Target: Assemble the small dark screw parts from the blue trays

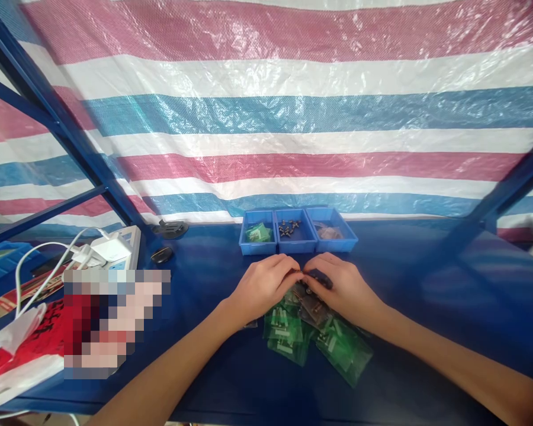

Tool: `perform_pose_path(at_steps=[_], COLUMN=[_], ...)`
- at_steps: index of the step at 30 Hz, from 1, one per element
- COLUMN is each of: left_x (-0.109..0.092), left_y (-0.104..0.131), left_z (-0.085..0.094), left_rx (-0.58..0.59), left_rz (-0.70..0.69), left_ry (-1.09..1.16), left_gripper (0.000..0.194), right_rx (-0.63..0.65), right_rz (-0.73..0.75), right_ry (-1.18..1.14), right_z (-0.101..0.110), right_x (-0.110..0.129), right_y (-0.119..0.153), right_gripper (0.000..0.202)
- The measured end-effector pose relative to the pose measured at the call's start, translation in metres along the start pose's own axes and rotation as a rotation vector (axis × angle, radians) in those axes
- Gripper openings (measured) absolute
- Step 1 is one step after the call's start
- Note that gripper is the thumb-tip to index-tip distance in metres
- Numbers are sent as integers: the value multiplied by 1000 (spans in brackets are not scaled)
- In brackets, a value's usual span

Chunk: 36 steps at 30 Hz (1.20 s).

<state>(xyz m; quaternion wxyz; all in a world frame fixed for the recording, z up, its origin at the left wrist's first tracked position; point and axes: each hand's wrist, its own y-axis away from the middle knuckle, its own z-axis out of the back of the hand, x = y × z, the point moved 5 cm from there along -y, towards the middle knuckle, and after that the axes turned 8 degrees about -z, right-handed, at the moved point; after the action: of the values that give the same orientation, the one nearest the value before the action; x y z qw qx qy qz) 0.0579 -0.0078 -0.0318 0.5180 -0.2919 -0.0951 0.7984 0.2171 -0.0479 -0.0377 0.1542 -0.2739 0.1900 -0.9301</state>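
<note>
Looks like close fingertip work: right hand (349, 287) grasps a dark piece (322, 278), left hand (260, 287) pinched beside it, on what can't tell. Both above green bags (288, 337), mid-desk toward front edge. Next move likely needs steady fingertips. Piece mostly hidden; bag contents unclear.

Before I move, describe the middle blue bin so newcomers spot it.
Below the striped sheet, three blue bins stand on the table. The left bin holds green packets, the right bin something pale; only the middle bin has loose dark metallic pieces.
</note>
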Motion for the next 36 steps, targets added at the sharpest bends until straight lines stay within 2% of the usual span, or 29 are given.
perform_pose_path(at_steps=[6, 10, 16, 21, 27, 33, 36], left_x=[-2, 0, -3, -6, -11, -9, -4], left_y=[-2, -3, -1, 3, 4, 4, 4], left_z=[0, -2, -1, 0, -2, -2, -2], left_rx=[-33, -32, -13, -45, -91, -90, -106], left_rz=[57, 102, 31, -14, -111, -70, -5], left_ry=[128, 165, 103, 16, -32, 4, 19], left_gripper=[23, 27, 27, 22, 17, 18, 15], right_rx=[28, 29, 35, 29, 114, 151, 146], right_rz=[-5, 61, 131, 28, -183, -167, -177], right_ry=[-108, -77, -78, -181, -428, -392, -425], right_z=[2, 2, 1, 7, 2, -1, -1], right_x=[4, 7, 10, 7, 3, 1, -2], right_y=[-1, 1, 6, 1, 0, 0, -1], right_gripper=[12, 10, 15, 19, 26, 30, 25])
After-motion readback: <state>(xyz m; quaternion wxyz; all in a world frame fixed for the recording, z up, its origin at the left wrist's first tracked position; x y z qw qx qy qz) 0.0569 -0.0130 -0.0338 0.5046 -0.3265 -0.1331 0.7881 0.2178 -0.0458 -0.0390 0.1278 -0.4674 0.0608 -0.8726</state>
